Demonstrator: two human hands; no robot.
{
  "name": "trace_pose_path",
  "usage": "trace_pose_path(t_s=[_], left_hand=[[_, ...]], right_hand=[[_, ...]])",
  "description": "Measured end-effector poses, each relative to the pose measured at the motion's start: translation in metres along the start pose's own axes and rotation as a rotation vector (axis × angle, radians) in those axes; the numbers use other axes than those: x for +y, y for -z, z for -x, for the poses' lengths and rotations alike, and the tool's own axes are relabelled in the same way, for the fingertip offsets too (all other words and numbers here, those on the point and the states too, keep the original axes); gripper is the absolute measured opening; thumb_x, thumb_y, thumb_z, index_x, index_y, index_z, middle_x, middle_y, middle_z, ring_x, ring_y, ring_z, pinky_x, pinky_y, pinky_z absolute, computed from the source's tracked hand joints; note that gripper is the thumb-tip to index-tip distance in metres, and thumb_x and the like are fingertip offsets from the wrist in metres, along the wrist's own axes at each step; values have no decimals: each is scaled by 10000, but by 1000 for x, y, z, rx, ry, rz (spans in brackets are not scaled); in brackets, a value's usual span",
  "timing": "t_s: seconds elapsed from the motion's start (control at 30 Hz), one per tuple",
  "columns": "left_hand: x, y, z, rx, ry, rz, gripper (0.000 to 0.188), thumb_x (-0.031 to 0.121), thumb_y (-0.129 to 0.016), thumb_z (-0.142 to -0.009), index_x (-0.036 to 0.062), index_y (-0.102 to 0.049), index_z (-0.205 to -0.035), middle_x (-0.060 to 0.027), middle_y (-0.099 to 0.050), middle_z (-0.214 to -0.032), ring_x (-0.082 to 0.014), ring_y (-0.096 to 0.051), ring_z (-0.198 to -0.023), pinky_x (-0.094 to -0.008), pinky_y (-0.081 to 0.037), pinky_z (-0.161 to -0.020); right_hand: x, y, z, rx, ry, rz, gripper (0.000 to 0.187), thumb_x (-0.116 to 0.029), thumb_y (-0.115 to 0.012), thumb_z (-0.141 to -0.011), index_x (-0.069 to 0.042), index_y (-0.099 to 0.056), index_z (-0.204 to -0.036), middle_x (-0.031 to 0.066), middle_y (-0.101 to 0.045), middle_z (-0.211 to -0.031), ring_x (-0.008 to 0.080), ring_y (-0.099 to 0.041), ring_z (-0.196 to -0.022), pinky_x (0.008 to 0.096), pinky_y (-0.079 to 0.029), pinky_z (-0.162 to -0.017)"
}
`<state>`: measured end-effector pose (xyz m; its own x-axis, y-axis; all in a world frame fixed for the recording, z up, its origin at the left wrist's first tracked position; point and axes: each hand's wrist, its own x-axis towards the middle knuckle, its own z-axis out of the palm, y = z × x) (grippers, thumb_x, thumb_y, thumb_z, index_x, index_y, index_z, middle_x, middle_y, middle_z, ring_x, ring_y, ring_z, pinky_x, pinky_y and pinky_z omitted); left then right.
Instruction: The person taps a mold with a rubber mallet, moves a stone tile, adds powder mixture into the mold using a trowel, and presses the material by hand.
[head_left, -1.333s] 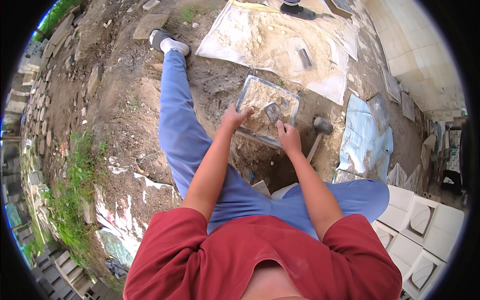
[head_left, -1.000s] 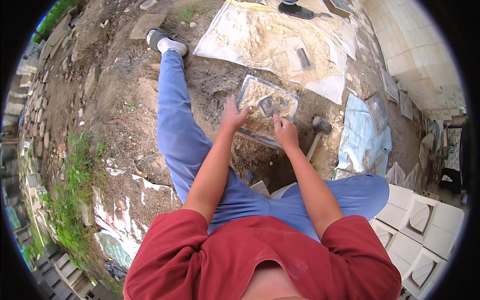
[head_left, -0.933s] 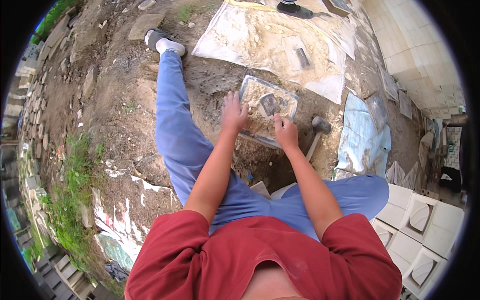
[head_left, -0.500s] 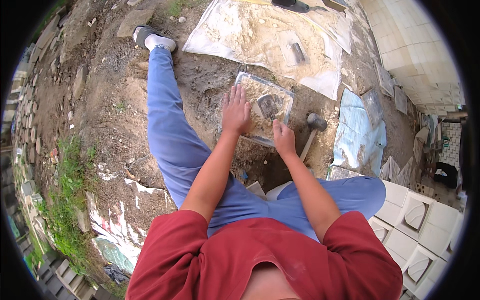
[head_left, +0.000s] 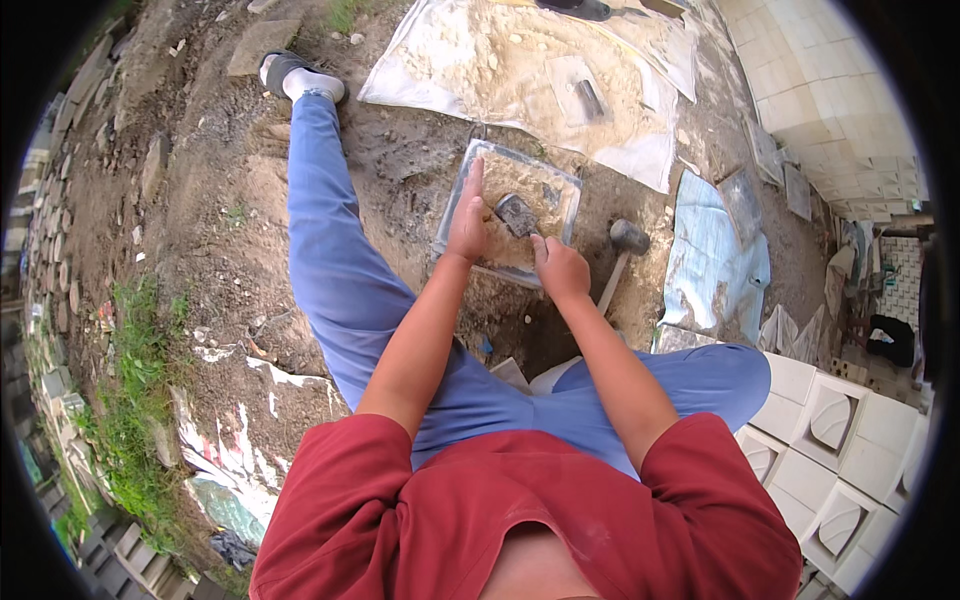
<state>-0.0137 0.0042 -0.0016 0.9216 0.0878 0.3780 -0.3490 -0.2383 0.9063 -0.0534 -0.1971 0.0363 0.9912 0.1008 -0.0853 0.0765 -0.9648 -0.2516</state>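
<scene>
A square metal frame (head_left: 572, 200) lies on the ground before me, with crumbly sand-coloured mix (head_left: 512, 172) in it. My left hand (head_left: 470, 220) stands on its edge along the left side of the frame, fingers stretched out and holding nothing. My right hand (head_left: 560, 268) is closed round the handle of a small trowel (head_left: 517, 214) at the frame's near right part. The trowel's grey blade sits over the mix, to the right of my left hand. Close by on the right, a mallet (head_left: 628, 237) with a dark head and pale handle rests on the ground.
Beyond the frame, a white sheet (head_left: 645, 160) bears a heap of pale powder, with a flat trowel (head_left: 588, 100) on it. A light blue sheet (head_left: 705, 255) lies to the right. White patterned blocks (head_left: 795, 385) stand at my right knee; grass (head_left: 140, 370) grows at left.
My left hand has turned from palm-down onto its edge, and sits lower at the frame's left. The trowel blade has swung and shifted a little left in my right hand.
</scene>
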Motion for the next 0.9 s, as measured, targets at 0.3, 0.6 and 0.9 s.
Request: trace_pose_path(t_s=[0.3,0.6,0.9], left_hand=[[-14,15,25,251,134,330,706,373,-243,-1059,-102,-293,-1578,-284,-363,-1615,-387,-314,-1533,-452,-206,-1271],[-23,16,31,300,184,493,720,387,-253,-1061,-119,-302,-1570,-282,-401,-1595,-371,-357,-1517,-440,-244,-1264],[-28,23,31,338,230,644,704,372,-259,-1059,-120,-334,-1558,-277,-439,-1573,-361,-398,-1498,-440,-277,-1259]], right_hand=[[-31,0,6,163,98,-188,573,-546,-451,-1066,-71,-650,-814,219,-669,-725,439,-662,-679,558,-516,-616],[-35,-11,3,124,48,-147,571,-552,-438,-1065,-74,-669,-853,217,-694,-760,442,-679,-712,553,-533,-629],[-43,-3,13,90,19,-133,558,-551,-454,-1061,-74,-660,-855,221,-689,-755,442,-683,-722,547,-531,-620]])
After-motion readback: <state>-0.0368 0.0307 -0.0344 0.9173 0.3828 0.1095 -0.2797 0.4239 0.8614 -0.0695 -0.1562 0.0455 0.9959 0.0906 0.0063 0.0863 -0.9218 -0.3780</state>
